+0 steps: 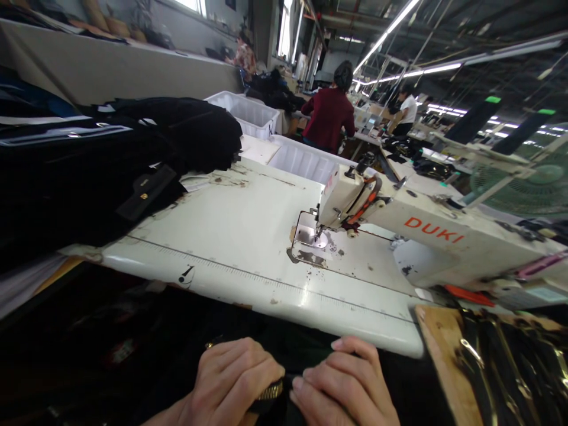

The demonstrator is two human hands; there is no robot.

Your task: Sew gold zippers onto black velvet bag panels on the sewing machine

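Note:
Below the front edge of the sewing table, my left hand (235, 378) is closed around a gold-toothed zipper (271, 391) on black tape or cloth. A little more gold shows by its knuckles. My right hand (348, 384) is close beside it, fingers bent and pressed onto dark cloth, with the index finger slightly raised. The cloth between the hands is too dark to make out its shape. Beyond them, on the white tabletop (222, 219), stands a sewing machine (426, 231) marked DUKI. No cloth lies under its needle.
A tall pile of black garments (168, 130) covers the table's left end. At right, several gold zippers (510, 361) hang by a wooden board (437, 337). White plastic bins (302, 160) stand behind the table. A green fan (523, 183) is at right; a person in dark red (328, 118) works farther back.

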